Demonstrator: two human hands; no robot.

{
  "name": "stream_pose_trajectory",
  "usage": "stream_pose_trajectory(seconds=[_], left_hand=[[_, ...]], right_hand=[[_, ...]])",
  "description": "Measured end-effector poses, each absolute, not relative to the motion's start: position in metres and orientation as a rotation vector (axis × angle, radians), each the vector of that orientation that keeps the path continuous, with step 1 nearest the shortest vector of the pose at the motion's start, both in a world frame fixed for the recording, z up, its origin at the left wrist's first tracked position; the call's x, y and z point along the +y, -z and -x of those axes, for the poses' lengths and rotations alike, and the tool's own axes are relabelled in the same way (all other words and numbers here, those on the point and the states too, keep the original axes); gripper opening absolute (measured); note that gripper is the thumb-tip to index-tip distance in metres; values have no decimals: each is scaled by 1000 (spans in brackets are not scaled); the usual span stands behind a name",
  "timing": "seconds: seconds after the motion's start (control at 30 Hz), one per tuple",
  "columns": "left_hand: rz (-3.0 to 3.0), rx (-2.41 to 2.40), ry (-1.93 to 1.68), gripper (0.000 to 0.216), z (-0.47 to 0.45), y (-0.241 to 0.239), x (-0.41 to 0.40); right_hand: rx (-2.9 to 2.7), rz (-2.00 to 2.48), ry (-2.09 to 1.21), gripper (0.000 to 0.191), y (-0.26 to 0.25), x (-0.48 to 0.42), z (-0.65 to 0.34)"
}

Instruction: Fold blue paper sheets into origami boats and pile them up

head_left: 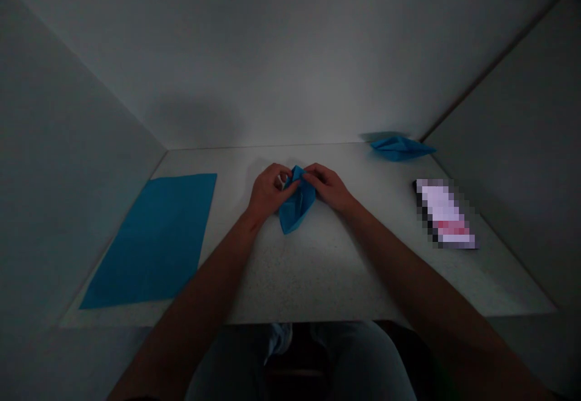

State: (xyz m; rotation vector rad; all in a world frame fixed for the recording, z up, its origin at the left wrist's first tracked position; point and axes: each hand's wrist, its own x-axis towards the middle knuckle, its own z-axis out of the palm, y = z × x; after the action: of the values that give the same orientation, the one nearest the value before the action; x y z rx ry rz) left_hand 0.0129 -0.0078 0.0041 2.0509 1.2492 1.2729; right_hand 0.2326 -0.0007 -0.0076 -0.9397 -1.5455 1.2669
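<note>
I had my left hand [267,194] and right hand [327,187] pinched on the creased, pointed blue paper fold [297,207]. A flat blue sheet [154,241] lay on the speckled table [308,268].

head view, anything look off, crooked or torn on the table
Nothing stands out. The left hand and right hand pinch the folded paper at mid-table. A flat sheet lies at left and a second folded piece far right, both whole and fully on the table. The item at right is blurred, so cannot be judged.
</note>
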Motion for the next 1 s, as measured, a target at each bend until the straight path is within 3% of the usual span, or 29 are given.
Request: stream_pose_trajectory(seconds=[0.17, 0.37, 0.53, 0.7, 0.87, 1.0], left_hand=[[-2049, 1198, -1329, 14, -13, -1, -5], [-1821, 1066, -1414, 29, -20, 5, -1], [-1603, 996, -1378, 39, -29, 5, -5], [-1648, 967, -1310, 44, -34, 5, -9], [-1895, 1059, -1233, 32, -30, 5, -9], [-2061, 1114, -1128, 39, -26, 5, -9]], right_hand=[[-1655, 942, -1091, 36, 11, 0, -235], [-1861, 835, -689, 16, 10, -1, -236], [-1897, 846, -670, 40, 13, -1, -234], [-1830, 927, -666, 27, 9, 1, -235], [-1580, 996, -792, 38, 8, 4, -236], [-1332, 1023, -985, 49, 8, 8, -237]])
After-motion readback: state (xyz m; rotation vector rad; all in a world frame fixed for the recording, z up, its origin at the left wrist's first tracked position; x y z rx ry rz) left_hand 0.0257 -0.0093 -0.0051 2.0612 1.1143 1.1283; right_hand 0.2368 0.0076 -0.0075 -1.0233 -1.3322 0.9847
